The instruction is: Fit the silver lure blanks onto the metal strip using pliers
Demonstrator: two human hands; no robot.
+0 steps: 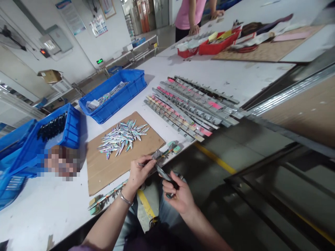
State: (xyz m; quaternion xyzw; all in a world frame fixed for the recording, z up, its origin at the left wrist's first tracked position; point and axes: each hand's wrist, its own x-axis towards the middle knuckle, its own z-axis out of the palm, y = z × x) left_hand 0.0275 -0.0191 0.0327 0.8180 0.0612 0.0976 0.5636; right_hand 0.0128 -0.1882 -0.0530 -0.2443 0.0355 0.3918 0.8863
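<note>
My right hand is closed around dark-handled pliers, whose jaws point up and left toward my other hand. The fingertips of my left hand pinch together right by the jaws; what they hold is too small to make out. Under and beside my hands, a narrow metal strip with clips runs along the table's front edge, with pale green blocks at its ends and shiny slim pieces on it. Just beyond lies a heap of silvery, iridescent fish-shaped lures on a cardboard sheet.
Several metal strips with clips, some with pink parts, lie to the right. Blue bins stand at the back and left. Red trays sit farther off. A person in pink leans on the far table edge.
</note>
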